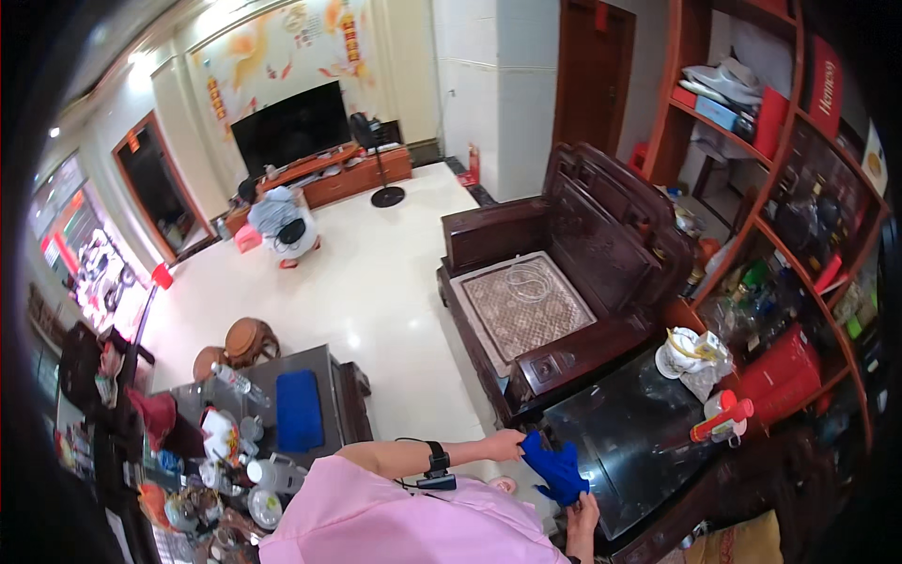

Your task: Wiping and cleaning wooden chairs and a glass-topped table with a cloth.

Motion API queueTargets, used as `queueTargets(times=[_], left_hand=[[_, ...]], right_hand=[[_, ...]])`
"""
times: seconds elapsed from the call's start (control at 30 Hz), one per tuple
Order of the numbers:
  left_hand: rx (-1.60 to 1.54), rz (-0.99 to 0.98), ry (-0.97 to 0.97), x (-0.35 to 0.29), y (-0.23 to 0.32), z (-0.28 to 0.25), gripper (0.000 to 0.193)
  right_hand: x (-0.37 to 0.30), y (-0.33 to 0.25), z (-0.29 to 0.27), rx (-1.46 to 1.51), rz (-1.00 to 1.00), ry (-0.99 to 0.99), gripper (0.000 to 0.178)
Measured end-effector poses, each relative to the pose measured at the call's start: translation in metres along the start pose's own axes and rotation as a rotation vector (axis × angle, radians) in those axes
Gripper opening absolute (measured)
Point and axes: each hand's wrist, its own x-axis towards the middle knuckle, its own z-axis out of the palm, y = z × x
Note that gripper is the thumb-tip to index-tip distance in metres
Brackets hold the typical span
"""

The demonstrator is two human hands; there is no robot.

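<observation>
A blue cloth [558,470] is stretched between my two hands, bunched and hanging in loose folds. My left hand [505,445] pinches its upper left corner. Lower down and to the right, my right hand [583,513] has its fingers closed on the cloth's other end. Right beside the cloth is a dark, glossy side table [620,442], and the cloth is at its left edge; I cannot tell whether they touch. On that table stand a white teapot [680,353] and red-capped containers [722,419].
A carved dark wooden armchair [564,282] with a patterned seat mat stands beyond the side table. To the left, a low table [338,404] bears a folded blue cloth [299,410], bottles and jars. Open shelves [766,216] rise at right. A person [280,218] sits near the television [291,127].
</observation>
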Motion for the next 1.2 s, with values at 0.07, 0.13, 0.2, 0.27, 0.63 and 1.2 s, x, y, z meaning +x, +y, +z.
queueTargets(times=[0.07,0.13,0.2,0.27,0.63,1.2], left_hand=[[0.107,-0.009,0.025,-0.017,-0.012,0.007,0.017],[0.093,-0.059,-0.041,-0.035,-0.019,0.018,0.020],[0.144,-0.065,-0.061,-0.050,-0.028,0.026,0.020],[0.190,-0.057,-0.099,-0.062,-0.028,0.037,0.021],[-0.028,-0.655,-0.319,-0.096,-0.043,0.071,0.042],[-1.049,0.248,0.073,-0.010,0.033,0.112,0.038]], right_hand=[[-0.010,0.023,-0.011,0.023,0.016,-0.041,0.026],[-0.025,0.045,-0.027,-0.123,0.046,-0.007,0.035],[-0.035,0.057,-0.032,-0.269,0.041,-0.002,0.034],[-0.038,0.069,-0.051,-0.383,0.051,0.055,0.032],[-0.076,0.038,-0.054,-0.550,-0.106,-0.060,0.018],[-0.238,-0.113,0.112,-0.822,-0.377,-1.003,0.042]])
